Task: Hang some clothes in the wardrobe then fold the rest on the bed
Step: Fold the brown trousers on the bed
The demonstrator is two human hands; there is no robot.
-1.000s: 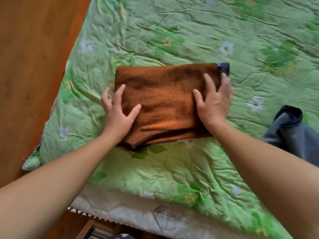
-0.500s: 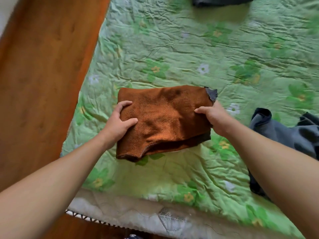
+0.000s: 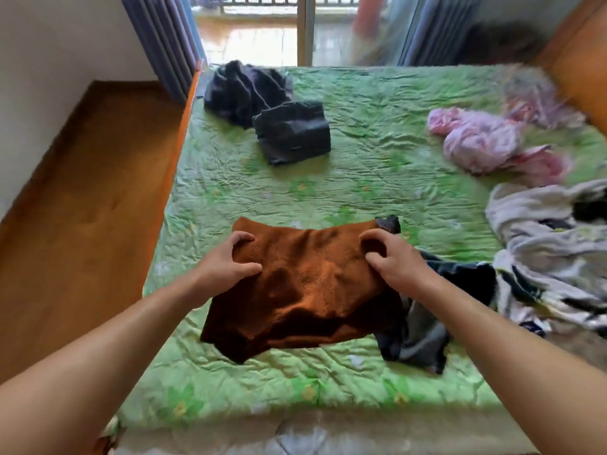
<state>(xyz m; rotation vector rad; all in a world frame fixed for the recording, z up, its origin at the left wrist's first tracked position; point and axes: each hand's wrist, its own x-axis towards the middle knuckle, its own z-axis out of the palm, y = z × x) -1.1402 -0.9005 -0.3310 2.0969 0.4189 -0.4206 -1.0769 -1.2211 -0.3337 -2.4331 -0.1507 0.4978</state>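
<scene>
Two bare forearms enter from the lower corners of the head view, uncovered along their whole visible length; no sleeve edge shows on either. The left hand and the right hand are also bare, with no glove, ring, watch or band at the wrists. The fingernails look short and plain. Nothing else of the person appears.

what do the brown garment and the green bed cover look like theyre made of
Brown garment: looks like fleece or terry knit, matte with a fuzzy nap that catches light on the folds; soft enough to bunch under both hands. Green bed cover: apparently thin quilted cotton or polyester, printed with flowers, finely crinkled with a slight sheen.
</scene>
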